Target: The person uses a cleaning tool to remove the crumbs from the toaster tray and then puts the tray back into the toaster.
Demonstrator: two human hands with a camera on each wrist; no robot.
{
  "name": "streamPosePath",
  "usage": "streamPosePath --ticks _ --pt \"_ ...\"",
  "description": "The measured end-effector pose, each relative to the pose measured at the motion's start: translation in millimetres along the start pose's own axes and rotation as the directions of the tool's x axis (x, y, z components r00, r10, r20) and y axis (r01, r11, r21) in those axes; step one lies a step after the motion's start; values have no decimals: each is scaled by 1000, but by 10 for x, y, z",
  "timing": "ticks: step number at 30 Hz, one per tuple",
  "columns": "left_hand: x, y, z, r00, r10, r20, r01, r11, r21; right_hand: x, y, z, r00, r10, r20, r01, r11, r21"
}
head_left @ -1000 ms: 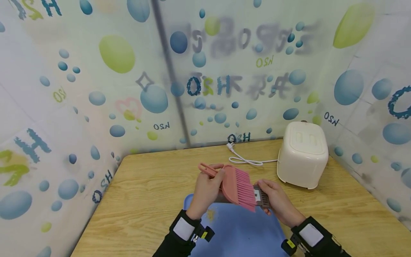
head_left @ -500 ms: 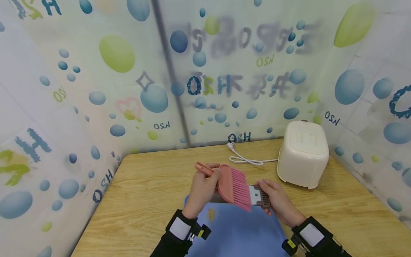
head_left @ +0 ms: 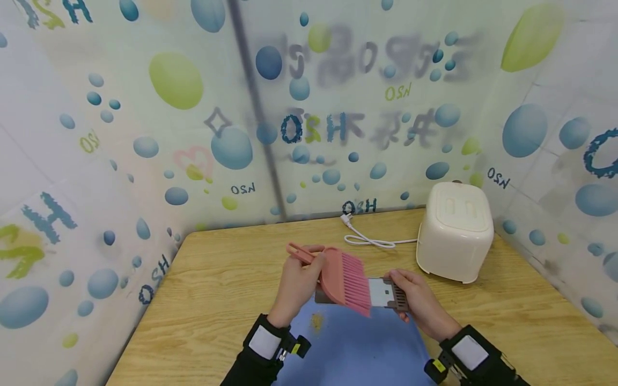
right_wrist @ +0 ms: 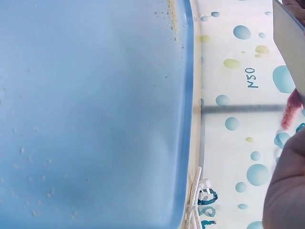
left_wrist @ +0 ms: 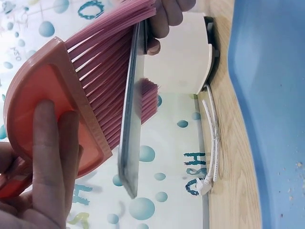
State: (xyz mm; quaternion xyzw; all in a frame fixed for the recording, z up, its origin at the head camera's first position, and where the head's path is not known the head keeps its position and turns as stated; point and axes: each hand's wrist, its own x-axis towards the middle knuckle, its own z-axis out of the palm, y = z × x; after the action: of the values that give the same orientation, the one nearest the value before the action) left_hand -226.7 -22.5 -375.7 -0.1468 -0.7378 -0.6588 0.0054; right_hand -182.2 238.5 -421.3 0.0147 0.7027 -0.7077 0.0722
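My left hand (head_left: 299, 281) grips a pink hand brush (head_left: 333, 276), its thumb and fingers around the handle end and the back of the head. The bristles (left_wrist: 102, 81) lie across a flat, thin metal crumb tray (head_left: 381, 293), and in the left wrist view they show on both sides of its edge. My right hand (head_left: 417, 300) pinches this crumb tray by its dark slotted end, above the blue tray (head_left: 367, 348). Much of the crumb tray's left part is hidden behind the brush. A small patch of tan crumbs (head_left: 316, 321) lies on the blue tray below.
A cream toaster (head_left: 456, 230) stands at the back right of the wooden table (head_left: 232, 289). Its white cord and plug (head_left: 367, 238) lie behind my hands. More crumbs (right_wrist: 40, 191) are scattered over the blue tray. A printed curtain (head_left: 309, 107) encloses the table.
My left hand has drawn the brush leftward along the crumb tray, so more bare metal shows beside the slotted end. My right hand has stayed nearly still.
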Motion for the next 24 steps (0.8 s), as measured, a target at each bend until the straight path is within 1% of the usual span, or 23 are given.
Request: streamPosePath --ticks 4,9,17,24 --pt "-9 -17 -43 1000 -8 -23 9 1000 8 12 8 -7 1000 12 1 -11 1000 -9" --pt "-13 -44 -86 1000 -13 -26 13 1000 13 26 12 -15 999 44 -9 -44 999 -26" --pt "-6 -99 -188 998 38 -48 -35 998 55 42 10 10 998 57 -40 -58 998 -34" --pt "8 -103 -295 994 51 -101 -40 994 103 36 2 5 997 67 -49 -69 997 -47"
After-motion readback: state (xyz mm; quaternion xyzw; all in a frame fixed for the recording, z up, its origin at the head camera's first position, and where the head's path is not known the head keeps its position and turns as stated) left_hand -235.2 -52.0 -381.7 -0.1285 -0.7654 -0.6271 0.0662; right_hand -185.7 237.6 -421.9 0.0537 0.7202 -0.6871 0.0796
